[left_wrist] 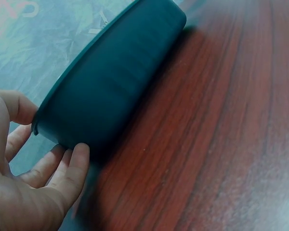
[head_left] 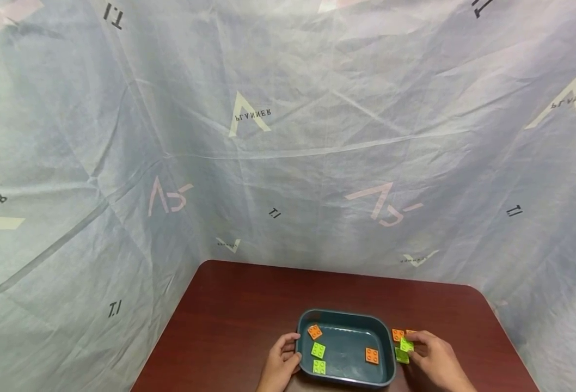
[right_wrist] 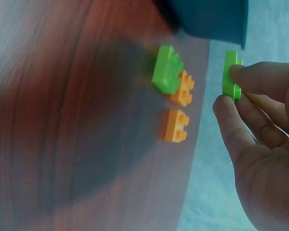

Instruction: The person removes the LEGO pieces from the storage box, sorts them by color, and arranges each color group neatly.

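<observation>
My left hand (head_left: 281, 361) grips the left end of a dark teal tray (head_left: 334, 312), its fingers at the rim and outer wall in the left wrist view. Two orange bricks and two green bricks lie inside, among them an orange brick (head_left: 372, 356) toward the right and a green brick (head_left: 318, 350) at the left. Just right of the tray, my right hand (head_left: 435, 356) pinches a green toy brick (right_wrist: 229, 74) between thumb and fingers, held above the table. Below it on the table lie another green brick (right_wrist: 166, 71) and two orange bricks (right_wrist: 176, 126).
The reddish-brown wooden table (head_left: 249, 294) has rounded far corners. Behind it and to the sides hangs a pale, creased cloth (head_left: 307, 179) with printed letters.
</observation>
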`<action>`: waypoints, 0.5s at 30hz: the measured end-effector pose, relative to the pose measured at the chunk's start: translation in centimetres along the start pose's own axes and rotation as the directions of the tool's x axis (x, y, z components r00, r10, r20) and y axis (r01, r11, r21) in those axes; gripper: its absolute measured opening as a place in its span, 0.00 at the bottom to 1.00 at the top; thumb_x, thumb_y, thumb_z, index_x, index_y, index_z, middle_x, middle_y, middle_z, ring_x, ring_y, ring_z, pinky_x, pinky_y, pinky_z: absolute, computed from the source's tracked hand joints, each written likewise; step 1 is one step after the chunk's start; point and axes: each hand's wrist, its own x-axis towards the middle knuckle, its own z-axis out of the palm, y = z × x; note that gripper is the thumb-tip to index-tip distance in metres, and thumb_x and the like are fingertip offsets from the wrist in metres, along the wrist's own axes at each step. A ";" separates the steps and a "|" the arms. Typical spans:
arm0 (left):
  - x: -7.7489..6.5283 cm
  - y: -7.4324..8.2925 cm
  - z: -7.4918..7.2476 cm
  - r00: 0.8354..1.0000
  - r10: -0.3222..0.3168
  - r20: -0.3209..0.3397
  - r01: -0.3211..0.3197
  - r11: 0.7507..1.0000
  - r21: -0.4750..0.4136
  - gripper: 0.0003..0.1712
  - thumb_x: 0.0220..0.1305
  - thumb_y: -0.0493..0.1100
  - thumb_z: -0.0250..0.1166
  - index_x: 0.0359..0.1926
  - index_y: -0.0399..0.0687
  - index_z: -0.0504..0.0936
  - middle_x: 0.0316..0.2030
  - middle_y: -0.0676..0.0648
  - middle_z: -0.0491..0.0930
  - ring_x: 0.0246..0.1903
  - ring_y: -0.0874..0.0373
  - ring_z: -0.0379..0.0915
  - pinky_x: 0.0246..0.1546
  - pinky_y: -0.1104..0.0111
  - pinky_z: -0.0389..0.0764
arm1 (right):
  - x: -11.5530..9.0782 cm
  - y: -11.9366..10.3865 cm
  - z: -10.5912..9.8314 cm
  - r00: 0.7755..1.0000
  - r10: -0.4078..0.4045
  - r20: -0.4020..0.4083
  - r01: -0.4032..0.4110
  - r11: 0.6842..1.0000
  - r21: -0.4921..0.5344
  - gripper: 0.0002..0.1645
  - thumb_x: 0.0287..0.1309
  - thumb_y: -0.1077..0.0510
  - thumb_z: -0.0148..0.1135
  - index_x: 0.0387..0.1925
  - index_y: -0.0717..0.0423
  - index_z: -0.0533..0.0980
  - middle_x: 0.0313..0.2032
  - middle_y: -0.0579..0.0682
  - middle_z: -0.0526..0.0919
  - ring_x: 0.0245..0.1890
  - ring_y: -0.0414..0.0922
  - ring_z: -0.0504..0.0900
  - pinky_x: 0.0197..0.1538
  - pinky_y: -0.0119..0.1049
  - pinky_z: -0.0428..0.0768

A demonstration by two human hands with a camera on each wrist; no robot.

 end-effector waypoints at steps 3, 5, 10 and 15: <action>0.0 0.1 0.0 1.000 0.004 -0.005 -0.004 1.000 0.013 0.24 0.65 0.36 0.61 0.63 0.45 0.74 0.48 0.40 0.81 0.42 0.51 0.82 0.34 0.60 0.83 | 0.1 0.6 -0.1 1.000 0.011 0.006 -0.011 1.000 -0.009 0.21 0.45 0.66 0.76 0.44 0.55 0.83 0.44 0.53 0.84 0.41 0.48 0.87 0.37 0.38 0.85; 0.0 0.2 0.0 1.000 0.006 -0.006 -0.006 1.000 0.017 0.24 0.65 0.36 0.61 0.63 0.45 0.74 0.48 0.39 0.81 0.42 0.51 0.82 0.34 0.60 0.83 | 0.1 1.0 -0.1 1.000 0.026 0.007 -0.026 1.000 -0.008 0.21 0.45 0.65 0.76 0.44 0.55 0.83 0.45 0.54 0.84 0.41 0.49 0.87 0.37 0.38 0.85; -0.1 0.3 0.0 1.000 0.009 -0.004 -0.009 1.000 0.015 0.24 0.65 0.36 0.61 0.63 0.45 0.74 0.48 0.39 0.80 0.42 0.51 0.82 0.34 0.59 0.83 | 0.2 1.8 0.0 0.998 0.058 0.019 -0.058 0.998 0.003 0.20 0.47 0.65 0.75 0.45 0.59 0.82 0.45 0.57 0.85 0.41 0.50 0.87 0.38 0.40 0.85; -0.1 0.1 0.0 1.000 0.016 0.000 -0.016 1.000 0.003 0.25 0.65 0.36 0.61 0.63 0.45 0.74 0.48 0.38 0.80 0.42 0.51 0.82 0.33 0.59 0.83 | 0.4 2.5 0.2 0.997 0.067 0.024 -0.066 0.998 -0.018 0.19 0.47 0.65 0.74 0.45 0.59 0.82 0.45 0.58 0.85 0.40 0.51 0.87 0.39 0.42 0.85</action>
